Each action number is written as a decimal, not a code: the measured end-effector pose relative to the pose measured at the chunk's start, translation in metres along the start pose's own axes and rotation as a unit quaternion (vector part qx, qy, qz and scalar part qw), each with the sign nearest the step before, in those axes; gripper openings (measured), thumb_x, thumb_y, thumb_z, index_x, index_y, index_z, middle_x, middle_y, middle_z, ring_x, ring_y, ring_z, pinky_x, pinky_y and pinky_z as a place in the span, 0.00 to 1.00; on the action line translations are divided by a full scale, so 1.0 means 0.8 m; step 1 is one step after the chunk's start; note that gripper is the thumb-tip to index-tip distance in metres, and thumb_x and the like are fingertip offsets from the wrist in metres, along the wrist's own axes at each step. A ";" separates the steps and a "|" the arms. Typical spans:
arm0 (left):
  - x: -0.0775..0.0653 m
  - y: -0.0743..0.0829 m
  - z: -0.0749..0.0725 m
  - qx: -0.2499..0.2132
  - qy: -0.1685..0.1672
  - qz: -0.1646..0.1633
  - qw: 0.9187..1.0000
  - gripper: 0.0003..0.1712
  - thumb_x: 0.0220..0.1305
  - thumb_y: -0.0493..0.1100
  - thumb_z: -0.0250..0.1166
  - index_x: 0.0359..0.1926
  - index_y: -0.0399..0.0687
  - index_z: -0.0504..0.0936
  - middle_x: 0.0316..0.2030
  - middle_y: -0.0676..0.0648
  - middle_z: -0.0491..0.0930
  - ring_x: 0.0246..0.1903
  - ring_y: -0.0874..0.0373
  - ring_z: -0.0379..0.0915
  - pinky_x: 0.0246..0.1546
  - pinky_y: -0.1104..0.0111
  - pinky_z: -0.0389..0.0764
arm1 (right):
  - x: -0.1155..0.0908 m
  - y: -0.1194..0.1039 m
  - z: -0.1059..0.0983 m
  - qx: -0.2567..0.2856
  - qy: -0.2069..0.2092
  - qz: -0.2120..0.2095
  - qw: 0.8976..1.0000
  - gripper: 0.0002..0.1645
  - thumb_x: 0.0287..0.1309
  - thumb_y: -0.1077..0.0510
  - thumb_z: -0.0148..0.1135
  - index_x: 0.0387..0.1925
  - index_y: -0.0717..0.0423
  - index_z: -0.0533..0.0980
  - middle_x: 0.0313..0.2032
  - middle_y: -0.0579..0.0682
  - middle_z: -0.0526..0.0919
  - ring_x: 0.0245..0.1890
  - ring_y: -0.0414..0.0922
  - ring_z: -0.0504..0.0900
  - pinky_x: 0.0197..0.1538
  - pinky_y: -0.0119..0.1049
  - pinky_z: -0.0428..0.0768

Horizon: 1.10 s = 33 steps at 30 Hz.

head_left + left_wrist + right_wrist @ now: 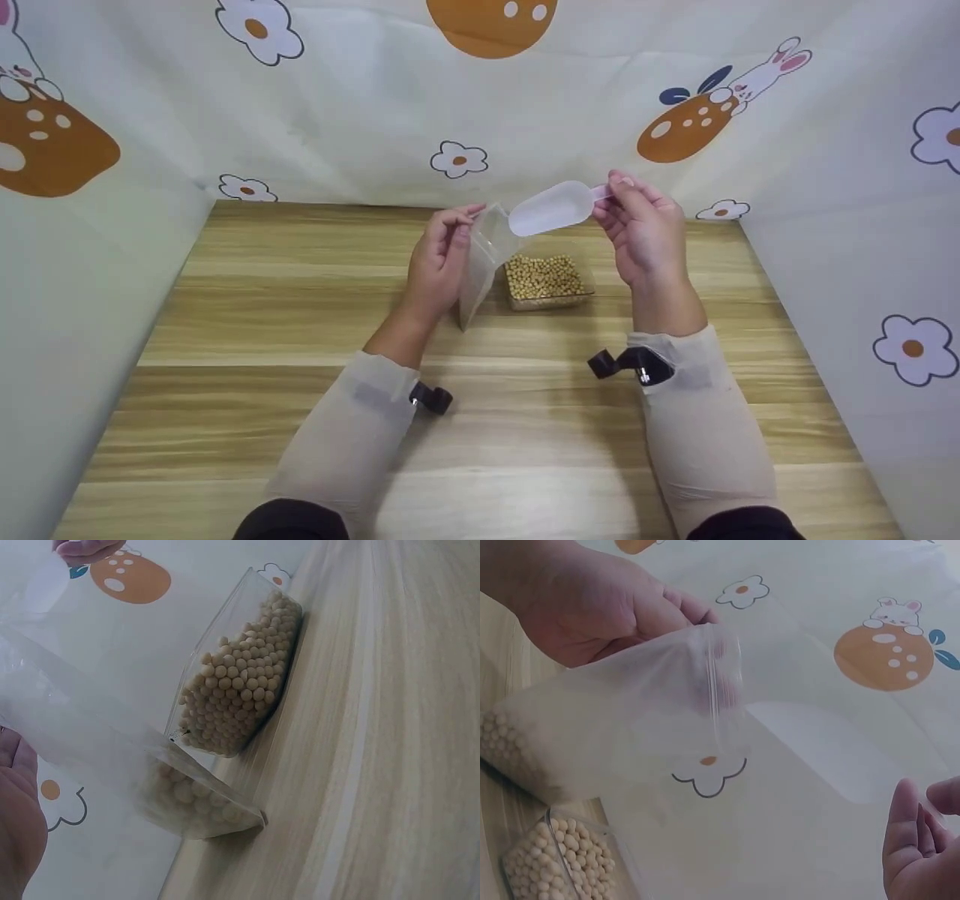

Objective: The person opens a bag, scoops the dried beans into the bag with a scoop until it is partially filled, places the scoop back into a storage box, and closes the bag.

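Observation:
My left hand (439, 262) grips a translucent zip bag (480, 262) by its upper edge, holding it upright. Pale round soybeans lie in the bottom of the bag, as the left wrist view shows (199, 802). In my right hand (649, 232) is the handle of a white scoop (551, 208), pinched between thumb and fingers. The scoop's bowl looks bare inside, and its tip is right at the bag's mouth. Just below the scoop, a clear plastic box (551, 301) of soybeans (544, 276) stands on the table.
The wood-grain table (480, 450) is bounded by a patterned cloth (360, 112) at the back and by pale side walls (847, 247). A black wrist camera (431, 397) sits on the left sleeve, another camera (637, 365) on the right.

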<state>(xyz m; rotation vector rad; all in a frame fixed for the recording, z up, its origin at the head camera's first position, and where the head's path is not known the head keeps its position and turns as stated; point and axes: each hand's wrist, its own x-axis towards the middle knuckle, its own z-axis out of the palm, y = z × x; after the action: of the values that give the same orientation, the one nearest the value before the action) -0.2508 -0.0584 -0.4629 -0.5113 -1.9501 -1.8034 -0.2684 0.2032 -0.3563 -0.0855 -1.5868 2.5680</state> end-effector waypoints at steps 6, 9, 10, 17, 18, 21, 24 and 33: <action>0.000 0.001 0.000 -0.005 0.001 0.003 1.000 0.09 0.85 0.41 0.51 0.54 0.41 0.75 0.67 0.48 0.83 0.70 0.58 0.77 0.74 0.61 0.76 | 0.000 -0.005 -0.022 0.022 0.012 0.007 1.000 0.05 0.72 0.63 0.67 0.42 0.61 0.87 0.30 0.52 0.91 0.27 0.41 0.88 0.36 0.29 0.89; 0.000 0.000 0.001 -0.010 0.003 0.008 1.000 0.09 0.85 0.40 0.51 0.54 0.40 0.75 0.67 0.47 0.83 0.70 0.58 0.77 0.74 0.61 0.76 | 0.001 -0.004 -0.035 0.030 0.019 0.006 0.999 0.05 0.72 0.63 0.67 0.42 0.61 0.87 0.30 0.53 0.91 0.27 0.42 0.89 0.36 0.29 0.89; 0.000 0.000 0.001 -0.011 0.003 0.009 1.000 0.09 0.85 0.40 0.51 0.54 0.40 0.75 0.67 0.47 0.83 0.70 0.57 0.77 0.74 0.61 0.76 | 0.002 -0.003 -0.039 0.030 0.021 0.007 0.999 0.05 0.72 0.63 0.67 0.42 0.61 0.87 0.30 0.53 0.91 0.27 0.42 0.89 0.35 0.29 0.89; 0.001 -0.004 0.000 -0.015 0.003 0.023 1.000 0.09 0.85 0.40 0.51 0.53 0.40 0.75 0.67 0.46 0.83 0.70 0.56 0.77 0.75 0.61 0.75 | 0.005 0.011 -0.066 0.022 0.041 0.032 0.998 0.05 0.73 0.63 0.65 0.43 0.61 0.85 0.30 0.52 0.90 0.27 0.41 0.88 0.36 0.28 0.89; 0.001 -0.004 0.000 -0.015 0.002 0.025 1.000 0.09 0.85 0.40 0.52 0.53 0.40 0.75 0.67 0.46 0.83 0.70 0.56 0.77 0.75 0.61 0.75 | 0.006 0.013 -0.069 0.020 0.044 0.036 0.998 0.05 0.73 0.63 0.65 0.43 0.61 0.85 0.30 0.52 0.90 0.27 0.41 0.87 0.36 0.28 0.88; 0.002 -0.005 0.000 -0.014 0.002 0.030 0.999 0.08 0.85 0.39 0.52 0.53 0.40 0.75 0.67 0.46 0.83 0.70 0.56 0.77 0.75 0.61 0.75 | 0.010 0.021 -0.077 0.012 0.050 0.051 0.997 0.05 0.73 0.63 0.65 0.43 0.60 0.85 0.30 0.51 0.89 0.28 0.41 0.86 0.36 0.27 0.88; 0.002 -0.005 0.000 -0.013 0.002 0.028 1.000 0.09 0.85 0.40 0.52 0.53 0.40 0.75 0.67 0.46 0.83 0.70 0.57 0.77 0.75 0.61 0.75 | 0.014 0.029 -0.085 0.007 0.053 0.066 0.996 0.05 0.74 0.63 0.65 0.43 0.60 0.85 0.30 0.50 0.89 0.28 0.41 0.86 0.36 0.27 0.88; 0.001 -0.003 0.001 -0.013 0.000 0.021 1.000 0.10 0.85 0.42 0.51 0.53 0.40 0.75 0.67 0.47 0.83 0.71 0.58 0.76 0.76 0.61 0.74 | 0.025 0.052 -0.106 -0.034 0.054 0.090 0.994 0.05 0.74 0.64 0.63 0.42 0.59 0.84 0.29 0.50 0.88 0.27 0.40 0.85 0.35 0.26 0.87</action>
<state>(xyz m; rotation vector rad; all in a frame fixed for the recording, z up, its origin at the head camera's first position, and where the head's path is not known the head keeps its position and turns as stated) -0.2531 -0.0582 -0.4647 -0.5556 -1.9039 -1.8049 -0.2820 0.2625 -0.4315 -0.3859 -1.6988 2.5875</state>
